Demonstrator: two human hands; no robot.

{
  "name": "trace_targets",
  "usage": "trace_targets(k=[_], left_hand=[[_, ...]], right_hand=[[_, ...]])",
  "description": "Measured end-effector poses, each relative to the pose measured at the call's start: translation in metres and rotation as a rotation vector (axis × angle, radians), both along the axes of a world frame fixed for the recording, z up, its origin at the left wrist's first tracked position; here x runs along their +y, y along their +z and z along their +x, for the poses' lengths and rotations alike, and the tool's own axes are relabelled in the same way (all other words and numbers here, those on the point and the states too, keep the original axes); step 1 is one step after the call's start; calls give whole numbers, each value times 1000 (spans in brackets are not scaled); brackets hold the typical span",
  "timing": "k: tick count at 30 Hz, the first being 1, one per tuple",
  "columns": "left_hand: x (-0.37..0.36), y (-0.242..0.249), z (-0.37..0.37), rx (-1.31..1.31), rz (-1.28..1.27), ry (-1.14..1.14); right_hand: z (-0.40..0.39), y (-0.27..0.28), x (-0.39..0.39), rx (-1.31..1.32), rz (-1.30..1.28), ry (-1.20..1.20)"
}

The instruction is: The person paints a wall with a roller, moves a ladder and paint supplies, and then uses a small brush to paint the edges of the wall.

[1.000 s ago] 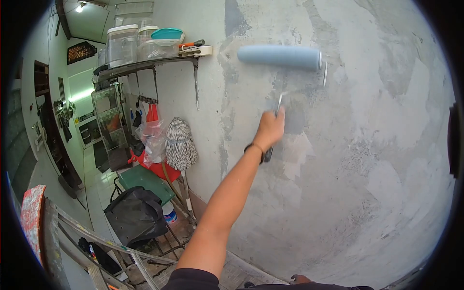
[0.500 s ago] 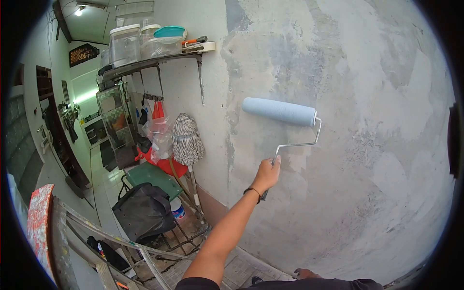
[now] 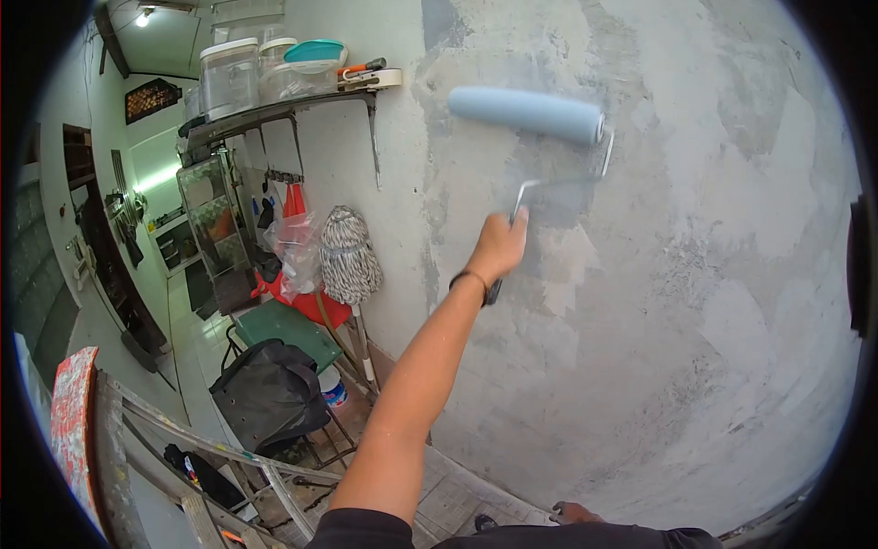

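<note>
My left hand (image 3: 500, 245) is closed around the handle of a paint roller, with the arm stretched up toward the wall. The light blue roller sleeve (image 3: 526, 113) lies nearly level against the patchy grey wall (image 3: 658, 302), slightly blurred. Its bent metal frame (image 3: 607, 156) runs from the sleeve's right end down to my fist. A dark band circles my left wrist. Low at the bottom edge, my right hand (image 3: 576, 514) shows only in part beside my dark shirt; its visible fingers look apart and hold nothing I can see.
A wall shelf (image 3: 283, 108) with plastic containers (image 3: 229, 78) juts out on the left. Below it are a mop (image 3: 349, 261), a green seat (image 3: 288, 332) and a black bag (image 3: 272, 393). A paint-spattered ladder (image 3: 78, 412) stands at lower left.
My left hand and the roller have moved up the wall, the sleeve staying nearly level. The view has shifted slightly. My right hand remains low at the bottom edge.
</note>
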State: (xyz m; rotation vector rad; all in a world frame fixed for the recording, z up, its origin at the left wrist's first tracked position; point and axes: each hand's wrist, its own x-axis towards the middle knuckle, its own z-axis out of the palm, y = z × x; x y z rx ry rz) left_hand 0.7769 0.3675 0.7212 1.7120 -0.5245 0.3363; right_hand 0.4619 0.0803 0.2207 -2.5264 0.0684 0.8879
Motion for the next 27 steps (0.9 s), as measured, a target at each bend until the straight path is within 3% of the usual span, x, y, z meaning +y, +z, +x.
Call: trace_targets(k=[5, 9, 12, 18, 25, 27], left_hand=[[-3, -114, 1, -151, 17, 107], [6, -188, -11, -21, 38, 85], [18, -230, -23, 75, 97, 86], [36, -293, -45, 232, 177, 91], [70, -386, -58, 341, 300, 121], [82, -418, -60, 354, 454, 191]], right_hand=[[-17, 0, -11, 93, -5, -18], [-21, -7, -12, 93, -5, 7], [-22, 4, -1, 105, -26, -23], [-12, -46, 0, 56, -48, 92], [-11, -25, 19, 67, -9, 61], [-16, -28, 19, 81, 9, 45]])
